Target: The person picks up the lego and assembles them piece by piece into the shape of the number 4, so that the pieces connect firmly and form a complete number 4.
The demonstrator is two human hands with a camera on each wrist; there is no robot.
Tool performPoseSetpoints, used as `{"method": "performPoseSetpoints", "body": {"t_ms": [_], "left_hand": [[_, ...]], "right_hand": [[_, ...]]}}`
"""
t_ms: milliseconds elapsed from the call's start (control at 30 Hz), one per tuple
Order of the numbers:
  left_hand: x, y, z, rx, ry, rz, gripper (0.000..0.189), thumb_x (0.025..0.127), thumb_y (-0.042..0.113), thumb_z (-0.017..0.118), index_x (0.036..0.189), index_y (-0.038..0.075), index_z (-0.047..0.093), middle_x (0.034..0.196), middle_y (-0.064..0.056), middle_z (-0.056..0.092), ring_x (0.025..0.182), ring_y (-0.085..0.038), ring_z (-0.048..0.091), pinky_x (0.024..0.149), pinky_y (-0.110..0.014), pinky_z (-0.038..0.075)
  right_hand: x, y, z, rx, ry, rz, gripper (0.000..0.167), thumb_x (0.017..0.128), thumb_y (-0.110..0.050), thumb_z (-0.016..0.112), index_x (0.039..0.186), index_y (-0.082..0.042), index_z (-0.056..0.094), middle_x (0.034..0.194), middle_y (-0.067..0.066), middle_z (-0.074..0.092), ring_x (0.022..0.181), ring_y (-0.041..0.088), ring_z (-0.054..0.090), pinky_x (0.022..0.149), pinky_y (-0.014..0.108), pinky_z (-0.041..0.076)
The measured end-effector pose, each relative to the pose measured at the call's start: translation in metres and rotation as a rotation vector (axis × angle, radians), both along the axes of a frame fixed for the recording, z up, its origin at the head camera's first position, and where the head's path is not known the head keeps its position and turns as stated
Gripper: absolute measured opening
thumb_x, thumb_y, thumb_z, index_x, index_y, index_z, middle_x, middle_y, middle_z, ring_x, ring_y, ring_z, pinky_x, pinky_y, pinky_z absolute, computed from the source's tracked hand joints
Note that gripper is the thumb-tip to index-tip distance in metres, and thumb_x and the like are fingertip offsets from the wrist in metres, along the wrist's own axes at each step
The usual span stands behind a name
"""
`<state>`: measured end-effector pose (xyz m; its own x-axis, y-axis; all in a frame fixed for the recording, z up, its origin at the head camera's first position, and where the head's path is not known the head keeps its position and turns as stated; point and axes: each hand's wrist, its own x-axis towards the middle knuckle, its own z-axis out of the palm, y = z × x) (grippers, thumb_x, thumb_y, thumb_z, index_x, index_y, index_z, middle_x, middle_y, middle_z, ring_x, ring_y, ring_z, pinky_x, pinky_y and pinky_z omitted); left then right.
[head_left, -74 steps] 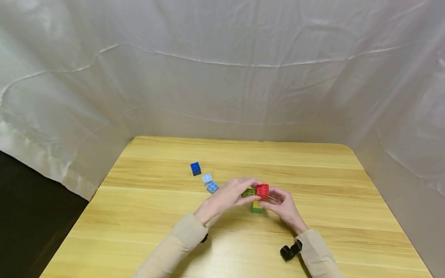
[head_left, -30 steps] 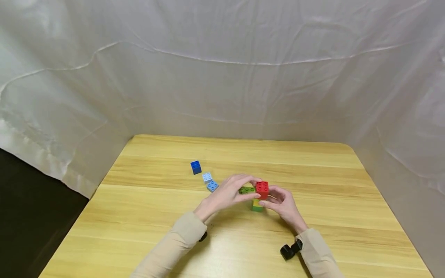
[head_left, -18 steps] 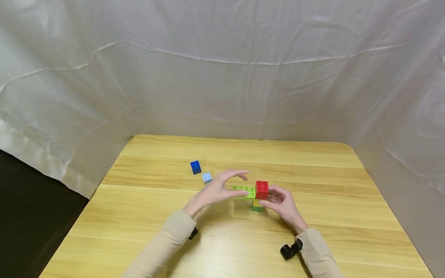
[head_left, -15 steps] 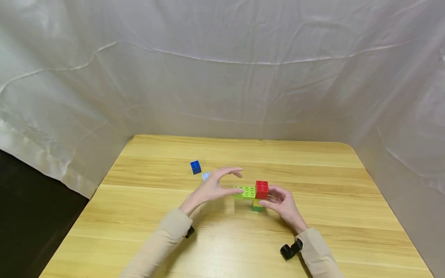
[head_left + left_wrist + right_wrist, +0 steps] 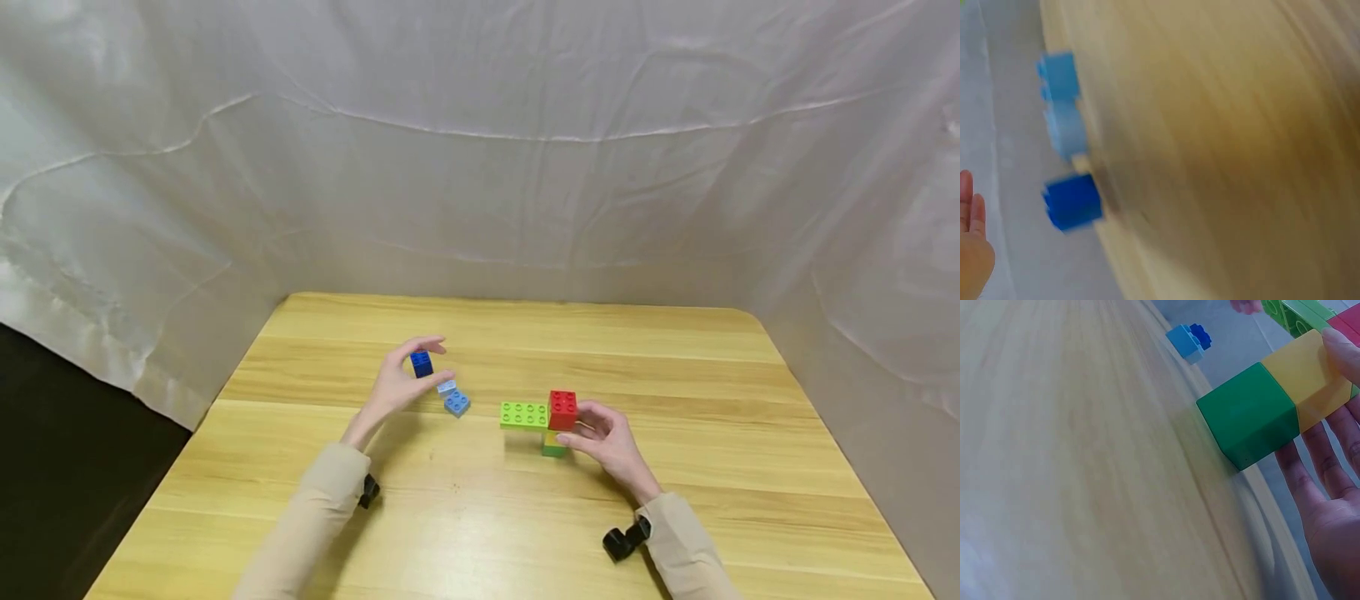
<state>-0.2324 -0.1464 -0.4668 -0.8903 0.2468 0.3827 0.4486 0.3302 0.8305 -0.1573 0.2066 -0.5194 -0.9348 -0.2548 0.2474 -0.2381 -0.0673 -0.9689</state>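
Observation:
My right hand point(image 5: 617, 454) pinches a stack of toy building bricks, thumb on the yellow brick point(image 5: 1310, 378) and fingers behind it. Below the yellow one sits a green brick point(image 5: 1247, 415). On top, a red brick point(image 5: 562, 410) stands beside the studs of a long lime brick point(image 5: 517, 415), which juts out to the left over the table. My left hand point(image 5: 393, 385) hovers by the dark blue brick point(image 5: 422, 364), thumb and fingers spread apart with nothing between them. Near it lie a pale blue brick point(image 5: 447, 388) and a mid-blue brick point(image 5: 457, 403). The left wrist view is blurred.
Everything lies on a wood-grain table point(image 5: 480, 533). A pale grey sheet point(image 5: 480, 200) hangs behind it and along the sides. A black camera point(image 5: 621, 545) is strapped at the right wrist.
My left hand has let go of the top of the stack and moved left to the blue bricks, uncovering the lime brick. The right hand keeps its grip in the same place.

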Motion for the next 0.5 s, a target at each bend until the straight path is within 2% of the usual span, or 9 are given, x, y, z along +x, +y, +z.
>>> {"method": "performPoseSetpoints", "body": {"t_ms": [100,200,333,500], "left_hand": [[-0.008,-0.014,-0.007,0.022,-0.021,0.067,0.051,0.078,0.006,0.086,0.125,0.008,0.066,0.112,-0.021,0.071,0.113,-0.037,0.062,0.111,-0.059,0.042],[-0.015,-0.025,-0.014,0.021,-0.033,0.097,0.051,0.077,0.002,0.085,0.124,0.003,0.065,0.111,-0.024,0.069,0.113,-0.039,0.061,0.109,-0.060,0.042],[-0.023,-0.033,-0.020,-0.023,-0.079,0.113,0.055,0.078,-0.001,0.083,0.128,-0.002,0.060,0.118,-0.027,0.065,0.116,-0.041,0.058,0.110,-0.060,0.041],[-0.029,-0.035,-0.023,-0.094,-0.150,0.124,0.060,0.079,-0.005,0.079,0.134,-0.005,0.054,0.128,-0.030,0.057,0.123,-0.044,0.053,0.113,-0.058,0.042]], "right_hand": [[0.000,-0.001,-0.001,-0.007,0.002,0.007,0.038,0.080,0.011,0.075,0.114,-0.001,0.066,0.110,-0.015,0.073,0.105,0.001,0.069,0.094,0.018,0.057],[-0.001,-0.001,-0.002,-0.015,0.005,0.012,0.038,0.080,0.011,0.075,0.114,-0.004,0.067,0.111,-0.014,0.073,0.105,0.001,0.069,0.094,0.018,0.057],[-0.002,-0.001,-0.003,-0.022,0.006,0.015,0.039,0.080,0.011,0.075,0.113,-0.008,0.067,0.111,-0.014,0.073,0.106,0.001,0.068,0.094,0.018,0.057],[-0.002,-0.001,-0.003,-0.012,0.007,0.009,0.038,0.080,0.010,0.075,0.114,-0.006,0.067,0.111,-0.015,0.073,0.106,0.001,0.068,0.094,0.018,0.057]]}}
